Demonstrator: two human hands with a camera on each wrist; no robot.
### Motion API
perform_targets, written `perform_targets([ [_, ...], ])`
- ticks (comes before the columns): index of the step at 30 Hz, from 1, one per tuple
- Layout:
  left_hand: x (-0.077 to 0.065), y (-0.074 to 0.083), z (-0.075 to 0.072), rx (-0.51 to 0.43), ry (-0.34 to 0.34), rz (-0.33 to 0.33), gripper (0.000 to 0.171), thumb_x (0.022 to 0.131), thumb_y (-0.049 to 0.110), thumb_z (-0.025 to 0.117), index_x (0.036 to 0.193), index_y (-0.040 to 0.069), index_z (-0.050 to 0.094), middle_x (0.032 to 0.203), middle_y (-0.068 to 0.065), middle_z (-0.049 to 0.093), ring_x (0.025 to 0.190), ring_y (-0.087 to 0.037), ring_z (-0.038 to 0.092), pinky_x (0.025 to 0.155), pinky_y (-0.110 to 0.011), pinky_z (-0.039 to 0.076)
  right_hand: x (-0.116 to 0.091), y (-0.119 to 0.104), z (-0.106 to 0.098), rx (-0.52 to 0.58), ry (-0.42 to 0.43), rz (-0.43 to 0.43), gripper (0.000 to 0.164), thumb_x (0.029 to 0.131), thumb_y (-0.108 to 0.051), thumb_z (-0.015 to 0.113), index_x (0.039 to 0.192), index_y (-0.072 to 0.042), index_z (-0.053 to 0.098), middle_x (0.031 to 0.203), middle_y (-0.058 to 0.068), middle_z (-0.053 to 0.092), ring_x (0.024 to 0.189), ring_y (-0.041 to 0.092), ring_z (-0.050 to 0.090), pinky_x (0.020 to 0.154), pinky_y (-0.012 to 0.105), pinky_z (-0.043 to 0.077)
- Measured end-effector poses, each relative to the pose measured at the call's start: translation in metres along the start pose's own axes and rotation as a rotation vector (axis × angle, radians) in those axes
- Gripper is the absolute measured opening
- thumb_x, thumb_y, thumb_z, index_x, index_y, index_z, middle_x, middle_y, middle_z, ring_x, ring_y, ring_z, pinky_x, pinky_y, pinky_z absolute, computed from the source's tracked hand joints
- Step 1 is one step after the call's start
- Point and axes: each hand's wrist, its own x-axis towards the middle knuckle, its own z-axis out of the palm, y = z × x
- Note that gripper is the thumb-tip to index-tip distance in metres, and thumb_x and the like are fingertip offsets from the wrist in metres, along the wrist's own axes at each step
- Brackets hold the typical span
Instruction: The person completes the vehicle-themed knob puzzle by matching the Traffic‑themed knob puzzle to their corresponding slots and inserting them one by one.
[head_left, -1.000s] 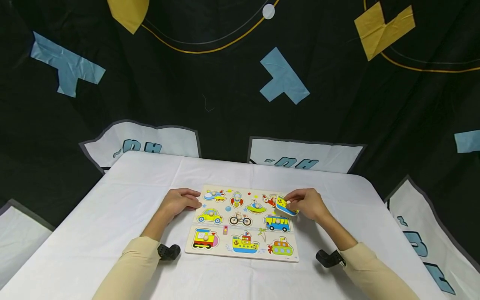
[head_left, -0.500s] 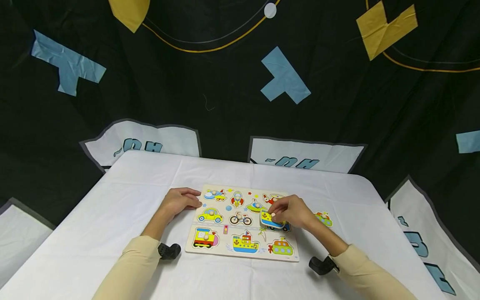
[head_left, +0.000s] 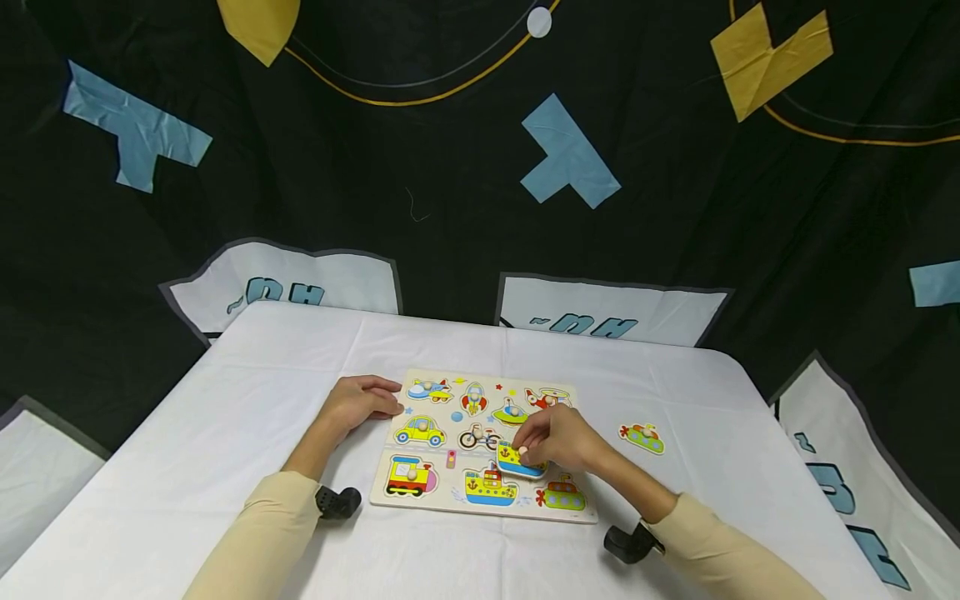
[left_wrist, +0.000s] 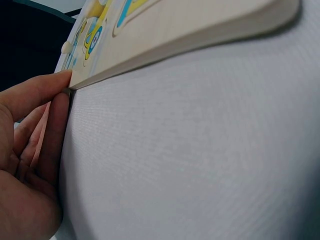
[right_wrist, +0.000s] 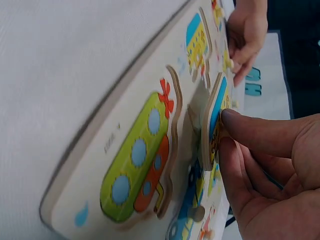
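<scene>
My right hand pinches a boat puzzle piece between thumb and fingers. The yellow and blue piece is tilted above the wooden puzzle board, beside the boat-shaped recess. Seen from the right wrist, the piece stands on edge, thumb and fingertips on its picture side. My left hand holds the board's left edge; in the left wrist view thumb and finger meet right at that edge. Several knobbed vehicle pieces sit in the board, among them a train and a yellow car.
A green submarine piece lies on the white tablecloth right of the board. The submarine recess is at the board's lower right. A black curtain with blue and yellow patches hangs behind the table.
My right hand has carried the boat piece left and toward me, from the board's upper right to near the boat recess. The submarine piece has come into sight. My left hand stays put.
</scene>
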Motion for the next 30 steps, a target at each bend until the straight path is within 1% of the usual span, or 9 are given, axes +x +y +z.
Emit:
perform_targets([
  [5, 0.001, 0.000, 0.000, 0.006, 0.003, 0.002, 0.042, 0.080, 0.016, 0.084, 0.120, 0.007, 0.072, 0.085, -0.001, 0.076, 0.076, -0.013, 0.069, 0.070, -0.024, 0.055, 0.001, -0.006, 0.008, 0.014, -0.037, -0.027, 0.013, 0.078, -0.002, 0.084, 0.084, -0.011, 0.078, 0.074, -0.004, 0.067, 0.070, 0.010, 0.057, 0.065, 0.022, 0.048],
  [12, 0.002, -0.001, 0.001, 0.018, 0.005, -0.003, 0.043, 0.080, 0.017, 0.084, 0.120, 0.008, 0.072, 0.086, -0.001, 0.076, 0.076, -0.014, 0.069, 0.071, -0.024, 0.054, 0.002, -0.013, 0.019, 0.055, -0.075, -0.056, 0.013, 0.076, 0.002, 0.083, 0.082, -0.008, 0.077, 0.071, -0.002, 0.067, 0.068, 0.009, 0.056, 0.062, 0.021, 0.046],
  [19, 0.002, -0.001, 0.000, 0.019, 0.002, -0.008, 0.043, 0.080, 0.017, 0.084, 0.121, 0.008, 0.072, 0.087, -0.002, 0.076, 0.077, -0.014, 0.069, 0.071, -0.024, 0.054, 0.002, -0.017, 0.028, 0.080, -0.122, -0.029, 0.014, 0.075, 0.001, 0.085, 0.082, -0.010, 0.078, 0.070, -0.003, 0.066, 0.068, 0.008, 0.056, 0.062, 0.021, 0.046],
  [25, 0.000, 0.000, 0.000, 0.014, -0.002, 0.003, 0.044, 0.080, 0.016, 0.084, 0.121, 0.007, 0.072, 0.086, -0.002, 0.076, 0.076, -0.014, 0.069, 0.071, -0.024, 0.055, 0.002, -0.021, 0.032, 0.094, -0.147, -0.049, 0.014, 0.075, 0.002, 0.084, 0.081, -0.008, 0.077, 0.071, -0.002, 0.068, 0.068, 0.010, 0.057, 0.062, 0.022, 0.047],
  [30, 0.000, 0.000, 0.001, 0.013, 0.000, 0.005, 0.043, 0.080, 0.015, 0.084, 0.121, 0.007, 0.072, 0.086, -0.001, 0.076, 0.076, -0.013, 0.069, 0.070, -0.024, 0.055, 0.003, -0.023, 0.035, 0.090, -0.160, -0.043, 0.016, 0.074, 0.004, 0.084, 0.081, -0.009, 0.077, 0.070, -0.002, 0.067, 0.067, 0.009, 0.057, 0.061, 0.021, 0.047],
])
